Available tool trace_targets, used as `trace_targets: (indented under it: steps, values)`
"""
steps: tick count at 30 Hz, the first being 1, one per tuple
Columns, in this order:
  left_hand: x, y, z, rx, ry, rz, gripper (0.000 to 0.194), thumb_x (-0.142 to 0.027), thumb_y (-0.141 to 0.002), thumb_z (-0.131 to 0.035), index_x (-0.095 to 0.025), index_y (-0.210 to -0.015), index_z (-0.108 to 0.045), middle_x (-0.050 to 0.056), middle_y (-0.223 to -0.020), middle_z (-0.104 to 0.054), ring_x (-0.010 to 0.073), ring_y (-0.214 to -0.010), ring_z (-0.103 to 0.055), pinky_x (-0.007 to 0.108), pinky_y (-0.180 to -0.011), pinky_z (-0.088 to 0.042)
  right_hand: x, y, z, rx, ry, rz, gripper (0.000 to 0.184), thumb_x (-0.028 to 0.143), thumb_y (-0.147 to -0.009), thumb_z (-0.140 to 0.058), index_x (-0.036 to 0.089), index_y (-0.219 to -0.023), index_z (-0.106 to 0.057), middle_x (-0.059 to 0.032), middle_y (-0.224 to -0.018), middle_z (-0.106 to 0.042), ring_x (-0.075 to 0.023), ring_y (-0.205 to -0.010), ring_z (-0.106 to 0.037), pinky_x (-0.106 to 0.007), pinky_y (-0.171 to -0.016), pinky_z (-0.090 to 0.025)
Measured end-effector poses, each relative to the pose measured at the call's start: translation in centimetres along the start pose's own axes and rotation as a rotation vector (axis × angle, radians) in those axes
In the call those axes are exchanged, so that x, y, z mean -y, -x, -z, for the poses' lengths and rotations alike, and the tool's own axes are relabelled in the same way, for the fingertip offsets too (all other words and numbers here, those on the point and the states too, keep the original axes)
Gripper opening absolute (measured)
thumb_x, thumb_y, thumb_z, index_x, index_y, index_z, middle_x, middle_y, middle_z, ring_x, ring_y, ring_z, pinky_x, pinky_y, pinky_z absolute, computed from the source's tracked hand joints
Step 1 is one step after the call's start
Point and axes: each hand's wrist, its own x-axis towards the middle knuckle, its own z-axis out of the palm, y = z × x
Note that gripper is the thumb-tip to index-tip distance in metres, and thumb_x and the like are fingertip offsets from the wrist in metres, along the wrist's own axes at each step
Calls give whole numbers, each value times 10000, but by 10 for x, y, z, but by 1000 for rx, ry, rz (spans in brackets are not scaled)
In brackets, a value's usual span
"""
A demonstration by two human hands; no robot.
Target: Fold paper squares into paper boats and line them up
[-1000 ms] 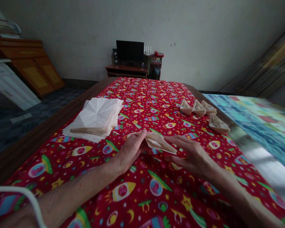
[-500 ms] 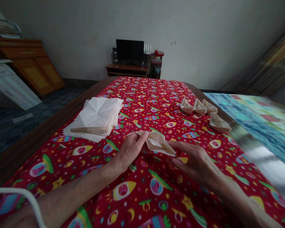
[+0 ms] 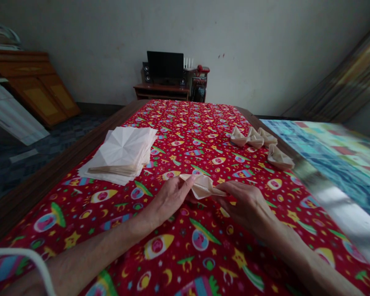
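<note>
Left hand (image 3: 174,195) and right hand (image 3: 243,201) hold narrow grips above the desk (image 3: 69,160), mostly covered by a red patterned cloth (image 3: 185,230). A stack of creased white sheets (image 3: 120,150) lies to the left; four boat-shaped folds (image 3: 255,138) sit near the right edge. Between the hands, pinched at either end, is one folded paper (image 3: 202,186), its inner creases seemingly too dim to make out.

Paper stack (image 3: 122,148): left on cloth (image 3: 179,230) | folded papers (image 3: 255,139): right | single paper (image 3: 202,187): between, nearer
</note>
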Motion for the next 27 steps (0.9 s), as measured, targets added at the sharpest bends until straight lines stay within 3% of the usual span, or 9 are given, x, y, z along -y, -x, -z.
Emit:
trace_targets:
  steps: [2,6,8,11,18,22,24,27]
  values:
    - [1,0,0,6,47,26,403,-481,-865,-510,-146,-938,-722,36,-722,-702,201,-718,-636,274,-697,-496,3,-1,4,-8,-5,-14,174,296,-877,-568,197,-1020,-570,-72,-906,-648,-170,-767,-609,-276,-660,-469]
    - [4,-2,-1,34,69,84,459,-537,-865,-478,-151,-916,-721,34,-652,-670,181,-622,-623,275,-615,-510,9,-5,6,-189,31,61,251,311,-849,-619,191,-1064,-569,-124,-1137,-579,-222,-1005,-569,-336,-805,-478]
    - [6,-3,-1,54,65,69,484,-563,-862,-468,-151,-895,-720,35,-644,-665,175,-612,-621,265,-610,-509,13,-8,4,-237,92,100,176,278,-852,-614,186,-1002,-609,-112,-1050,-597,-211,-935,-566,-328,-760,-470]
    - [9,-3,-2,67,37,55,495,-580,-856,-469,-150,-890,-711,45,-699,-682,177,-632,-637,255,-607,-510,17,-12,-1,-192,205,147,99,253,-879,-573,195,-894,-650,-73,-884,-624,-181,-784,-549,-314,-678,-419]
    - [7,-1,-5,142,26,5,455,-552,-863,-481,-147,-986,-648,62,-837,-686,159,-658,-640,248,-611,-519,16,-14,-7,-109,248,138,207,191,-891,-521,187,-721,-639,-38,-724,-634,-146,-668,-528,-304,-656,-357]
    - [4,0,-4,107,117,7,496,-560,-855,-494,-150,-1130,-538,66,-884,-654,170,-726,-645,289,-664,-533,12,-14,4,-152,24,-16,190,210,-880,-520,181,-750,-656,-35,-709,-651,-135,-641,-560,-265,-618,-399]
    - [4,1,-4,73,182,19,532,-566,-849,-500,-153,-1184,-486,68,-878,-641,177,-747,-640,309,-678,-535,2,-15,16,-211,-78,-176,179,265,-870,-545,185,-777,-676,-29,-721,-671,-137,-645,-589,-251,-607,-423]
    - [8,1,-4,70,247,44,545,-565,-838,-509,-133,-1168,-487,73,-844,-635,170,-715,-625,309,-655,-531,-29,-16,44,-369,-17,-446,219,366,-818,-588,187,-788,-711,-27,-691,-685,-152,-597,-590,-253,-547,-412]
